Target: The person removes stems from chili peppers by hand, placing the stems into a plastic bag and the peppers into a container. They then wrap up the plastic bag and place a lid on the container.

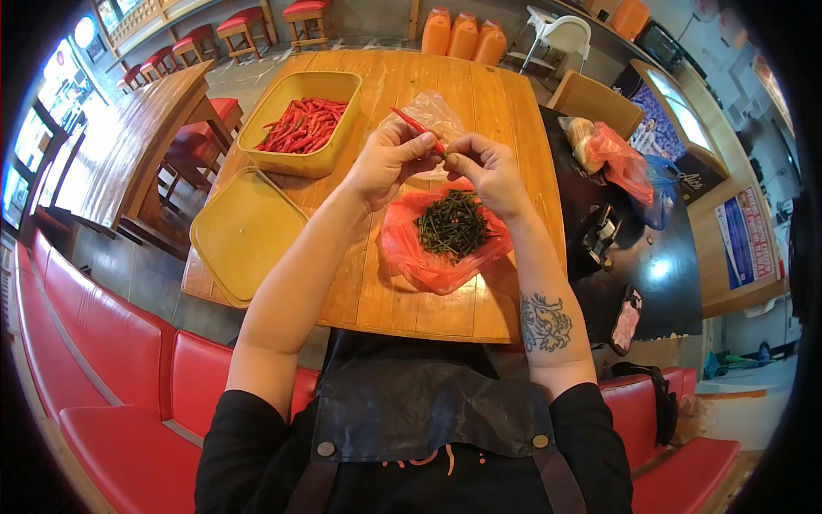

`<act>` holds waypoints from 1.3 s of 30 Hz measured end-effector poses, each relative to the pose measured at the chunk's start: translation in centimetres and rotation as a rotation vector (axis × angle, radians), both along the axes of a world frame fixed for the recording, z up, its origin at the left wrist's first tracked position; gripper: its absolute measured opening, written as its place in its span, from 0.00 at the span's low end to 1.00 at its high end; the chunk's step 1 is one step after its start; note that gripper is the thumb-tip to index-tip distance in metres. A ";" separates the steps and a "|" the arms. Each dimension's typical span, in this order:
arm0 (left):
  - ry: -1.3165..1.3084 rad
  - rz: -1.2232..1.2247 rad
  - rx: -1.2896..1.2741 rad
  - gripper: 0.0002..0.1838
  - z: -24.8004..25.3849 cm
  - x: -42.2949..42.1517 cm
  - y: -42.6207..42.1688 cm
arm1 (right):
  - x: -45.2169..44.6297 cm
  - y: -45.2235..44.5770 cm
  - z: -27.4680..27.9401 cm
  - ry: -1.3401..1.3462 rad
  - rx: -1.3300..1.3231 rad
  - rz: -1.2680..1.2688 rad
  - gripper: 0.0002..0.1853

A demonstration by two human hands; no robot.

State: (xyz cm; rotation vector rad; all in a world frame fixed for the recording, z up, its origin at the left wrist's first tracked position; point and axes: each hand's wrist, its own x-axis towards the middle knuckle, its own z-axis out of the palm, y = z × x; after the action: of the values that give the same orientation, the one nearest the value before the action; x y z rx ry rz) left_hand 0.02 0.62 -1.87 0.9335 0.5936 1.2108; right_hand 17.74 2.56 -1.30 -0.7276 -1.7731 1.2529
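Note:
A single red chili pepper (409,121) is held above the middle of the wooden table. Around its body, the fingers of my left hand (392,158) are closed. My right hand (486,174) pinches at the stem end, where a bit of green shows between the fingertips. Below my hands an orange-red plastic bag (402,248) lies spread open, with a heap of green chili stems (452,224) in it. To the left, a yellow plastic tub (295,164) holds many red chilies (306,125). A clear plastic bag (428,107) lies behind my hands, partly hidden by them.
The tub's yellow lid (248,236) lies at the table's left edge. On the black table (659,291) to the right are a phone (628,317), a dark object (602,236) and plastic bags (618,152). Red benches (111,343) run along the near side.

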 end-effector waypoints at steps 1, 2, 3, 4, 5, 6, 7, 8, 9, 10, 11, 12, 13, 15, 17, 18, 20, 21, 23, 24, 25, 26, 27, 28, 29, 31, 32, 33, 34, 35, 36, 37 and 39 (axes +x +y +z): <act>0.044 0.077 0.039 0.11 0.0 0.2 -0.1 | -0.1 0.0 0.0 0.045 -0.023 -0.014 0.03; 0.088 0.154 0.077 0.11 0.1 0.4 -0.1 | -0.2 -0.1 0.0 0.090 -0.047 -0.028 0.03; 0.088 0.155 0.076 0.11 0.0 0.5 -0.1 | -0.3 -0.2 0.0 0.090 -0.048 -0.028 0.03; 0.131 0.183 0.125 0.11 -0.1 0.6 -0.1 | -0.4 -0.2 0.1 0.098 -0.058 -0.033 0.03; 0.173 0.210 0.174 0.11 -0.2 0.7 -0.1 | -0.4 -0.3 0.2 0.106 -0.068 -0.038 0.03; 0.173 0.210 0.174 0.11 -0.2 0.7 0.0 | -0.4 -0.2 0.2 0.106 -0.068 -0.038 0.03; 0.230 0.209 0.196 0.10 -0.2 0.7 0.0 | -0.3 -0.1 0.1 0.095 -0.071 -0.043 0.03; 0.287 0.208 0.218 0.10 -0.2 0.6 0.0 | -0.3 0.0 0.1 0.085 -0.074 -0.048 0.04; 0.288 0.208 0.218 0.10 -0.2 0.6 0.0 | -0.2 0.1 0.1 0.086 -0.074 -0.048 0.04; 0.257 0.172 0.182 0.10 -0.1 0.5 -0.1 | -0.1 0.1 0.1 0.065 -0.062 -0.034 0.03; 0.227 0.135 0.146 0.10 0.0 0.4 -0.1 | 0.0 0.2 0.0 0.044 -0.050 -0.020 0.03; 0.228 0.135 0.146 0.10 0.0 0.3 -0.1 | 0.1 0.2 0.0 0.044 -0.050 -0.020 0.03; 0.193 0.098 0.117 0.10 0.0 0.2 -0.2 | 0.2 0.3 -0.1 0.044 -0.050 -0.006 0.03; 0.159 0.062 0.088 0.10 0.0 0.0 -0.1 | 0.3 0.4 -0.2 0.044 -0.050 0.009 0.04; 0.131 0.012 0.075 0.10 -0.2 -0.2 0.1 | 0.4 0.5 -0.2 -0.010 -0.009 0.027 0.04; 0.131 0.012 0.075 0.10 -0.2 -0.2 0.1 | 0.3 0.3 -0.1 -0.010 -0.008 0.027 0.04; 0.121 0.052 0.048 0.11 -0.2 -0.1 0.1 | 0.1 0.0 0.2 0.015 -0.042 -0.005 0.04; 0.120 0.053 0.047 0.11 -0.2 -0.1 0.1 | -0.1 0.0 0.0 0.015 -0.042 -0.004 0.04; 0.215 0.169 0.153 0.10 -0.4 0.3 0.2 | -0.4 0.3 -0.5 0.103 -0.078 -0.063 0.04; 0.215 0.168 0.153 0.10 -0.3 0.6 0.2 | -0.4 0.3 -0.5 0.103 -0.078 -0.063 0.04; 0.231 0.216 0.245 0.09 -0.3 1.0 0.0 | -0.4 0.3 -0.6 0.107 -0.064 -0.080 0.04; 0.248 0.263 0.338 0.07 -0.2 1.2 -0.1 | -0.4 0.4 -0.6 0.112 -0.049 -0.097 0.04; 0.248 0.263 0.338 0.07 -0.2 1.4 -0.1 | -0.4 0.4 -0.5 0.112 -0.048 -0.097 0.04; 0.256 0.287 0.357 0.06 -0.2 1.4 -0.1 | -0.4 0.4 -0.4 0.103 -0.057 -0.119 0.04; 0.264 0.311 0.374 0.06 -0.3 1.5 -0.2 | -0.4 0.3 -0.4 0.094 -0.067 -0.141 0.04; 0.266 0.330 0.391 0.06 -0.3 1.7 -0.3 | -0.5 0.4 -0.7 0.102 -0.057 -0.149 0.04; 0.269 0.350 0.407 0.05 -0.3 1.7 -0.3 | -0.6 0.5 -0.9 0.110 -0.047 -0.157 0.04; 0.270 0.350 0.407 0.05 -0.3 1.7 -0.3 | -0.7 0.5 -0.9 0.110 -0.047 -0.157 0.04; 0.319 0.379 0.436 0.06 -0.3 1.7 -0.3 | -0.7 0.4 -1.0 0.093 -0.035 -0.170 0.04; 0.368 0.409 0.464 0.06 -0.3 1.7 -0.4 | -0.8 0.4 -1.0 0.076 -0.022 -0.184 0.04; 0.368 0.409 0.464 0.06 -0.3 1.7 -0.4 | -0.9 0.3 -1.0 0.077 -0.023 -0.183 0.04; 0.399 0.436 0.487 0.06 -0.4 1.8 -0.4 | -1.0 0.3 -1.1 0.090 -0.024 -0.201 0.04; 0.429 0.462 0.508 0.06 -0.5 2.0 -0.4 | -1.1 0.2 -1.1 0.103 -0.025 -0.220 0.05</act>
State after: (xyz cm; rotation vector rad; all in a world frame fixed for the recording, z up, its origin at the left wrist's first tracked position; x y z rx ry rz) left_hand 1.97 0.19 -2.42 1.5672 0.8968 1.6291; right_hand 16.63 2.81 -2.40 -0.8332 -1.5512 1.1456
